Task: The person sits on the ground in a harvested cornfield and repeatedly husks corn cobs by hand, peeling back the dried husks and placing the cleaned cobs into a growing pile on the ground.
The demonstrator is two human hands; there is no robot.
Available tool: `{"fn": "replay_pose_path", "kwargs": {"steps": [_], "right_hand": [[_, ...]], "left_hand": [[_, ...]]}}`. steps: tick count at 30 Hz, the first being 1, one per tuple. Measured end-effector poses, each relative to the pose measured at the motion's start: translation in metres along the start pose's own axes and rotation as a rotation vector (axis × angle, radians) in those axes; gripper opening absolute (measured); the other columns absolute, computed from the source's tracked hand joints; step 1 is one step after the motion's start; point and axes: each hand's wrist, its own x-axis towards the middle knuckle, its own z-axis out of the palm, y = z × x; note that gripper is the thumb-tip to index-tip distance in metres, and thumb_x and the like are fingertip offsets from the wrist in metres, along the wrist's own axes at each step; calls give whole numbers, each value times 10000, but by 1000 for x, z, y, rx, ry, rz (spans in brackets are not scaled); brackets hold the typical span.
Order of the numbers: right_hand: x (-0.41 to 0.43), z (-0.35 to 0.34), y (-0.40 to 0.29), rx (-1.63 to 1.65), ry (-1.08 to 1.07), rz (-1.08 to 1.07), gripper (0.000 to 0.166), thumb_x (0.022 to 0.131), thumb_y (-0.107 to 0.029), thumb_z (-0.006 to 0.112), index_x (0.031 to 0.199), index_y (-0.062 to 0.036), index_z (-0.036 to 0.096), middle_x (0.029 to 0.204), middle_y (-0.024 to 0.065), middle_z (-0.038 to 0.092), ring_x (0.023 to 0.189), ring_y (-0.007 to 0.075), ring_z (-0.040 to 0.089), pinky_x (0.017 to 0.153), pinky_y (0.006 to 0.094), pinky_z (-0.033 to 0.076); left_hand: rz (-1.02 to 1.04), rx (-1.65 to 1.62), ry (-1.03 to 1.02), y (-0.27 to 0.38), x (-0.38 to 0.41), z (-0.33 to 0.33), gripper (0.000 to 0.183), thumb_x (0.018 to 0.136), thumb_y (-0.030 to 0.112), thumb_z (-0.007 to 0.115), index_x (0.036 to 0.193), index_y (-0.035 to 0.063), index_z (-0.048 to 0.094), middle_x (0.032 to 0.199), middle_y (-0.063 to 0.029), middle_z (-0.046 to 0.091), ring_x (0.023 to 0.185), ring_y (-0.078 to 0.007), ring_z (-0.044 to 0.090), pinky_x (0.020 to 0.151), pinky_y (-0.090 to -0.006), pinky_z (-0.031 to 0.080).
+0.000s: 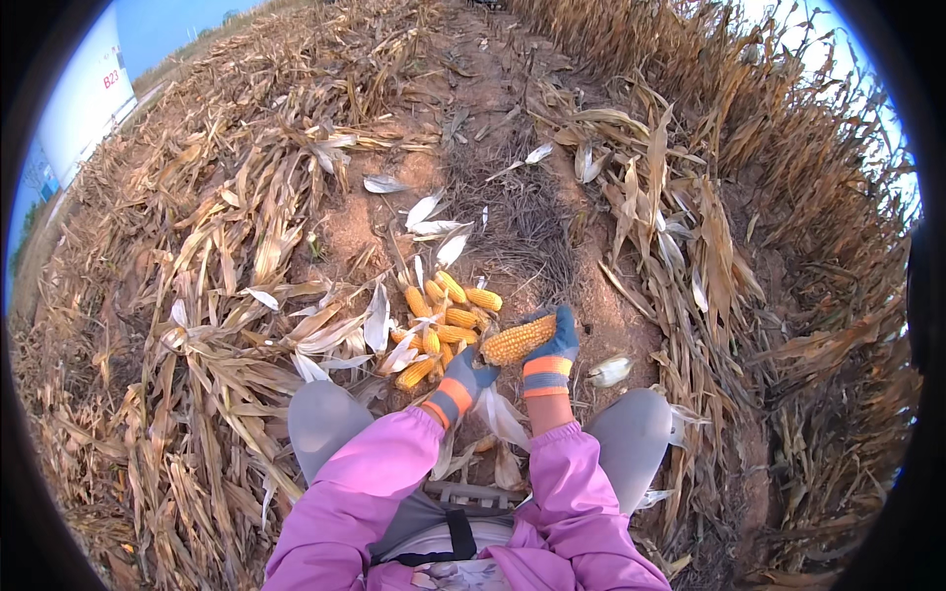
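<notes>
Both my hands wear dark gloves with orange and grey striped cuffs. A husked yellow ear of corn (519, 340) lies between them, its kernels bare. My right hand (554, 341) grips its right end. At its left end, low down, is my left hand (471, 375), closed around the base, with pale husk (499, 415) hanging below; the fingers are partly hidden. Just left and ahead, a pile of husked corn ears (454, 334) rests on the ground, mixed with loose husks. A pale, husk-covered ear (610, 371) lies right of my right hand.
Cut dry cornstalks (214, 221) cover the ground at left, and more (709, 295) lie at right. Standing dry corn (798, 148) rises beyond on the right. Loose white husks (425, 210) lie ahead on bare soil. A white tower-like structure (85, 92) stands far left. My knees flank my arms.
</notes>
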Motion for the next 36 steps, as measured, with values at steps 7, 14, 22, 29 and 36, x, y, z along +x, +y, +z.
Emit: {"fn": "replay_pose_path", "kwargs": {"steps": [7, 14, 22, 29, 36], "right_hand": [[16, -56, 20, 203, 131, 397, 312, 765, -339, 609, 874, -56, 532, 860, 103, 583, 797, 292, 559, 764, 478, 446], [32, -142, 80, 273, 192, 801, 512, 798, -305, 531, 1171, 27, 420, 1198, 213, 458, 1081, 412, 439, 958, 566, 288], [14, -167, 110, 41, 597, 615, 476, 802, -253, 574, 1189, -31, 407, 1213, 173, 450, 1058, 375, 461, 911, 561, 356], [17, -167, 112, 135, 535, 566, 396, 820, -209, 570, 1133, -6, 438, 1143, 192, 475, 1022, 391, 468, 895, 549, 383], [33, -187, 118, 197, 230, 715, 224, 820, -199, 568, 956, -26, 525, 874, 194, 573, 763, 339, 567, 654, 443, 521]], "left_hand": [[-216, -955, 13, 0, 11, -22, 173, 722, 85, 660, 846, 43, 546, 722, -11, 557, 618, -93, 506, 556, -237, 432], [106, -429, 321, 74, 3, -69, 223, 681, -20, 673, 845, 45, 536, 742, -11, 560, 636, -94, 514, 583, -238, 433], [348, -515, 877, 112, -15, -180, 311, 684, 158, 724, 892, 31, 532, 843, -45, 559, 743, -150, 534, 687, -288, 440], [301, -1241, 905, 83, -56, -345, 410, 721, 241, 659, 1051, 25, 546, 1044, -163, 566, 988, -310, 525, 861, -410, 448], [377, -1307, 1319, 3, -137, -492, 270, 742, 270, 599, 980, 143, 593, 1003, -59, 598, 936, -252, 550, 792, -450, 460]]}}
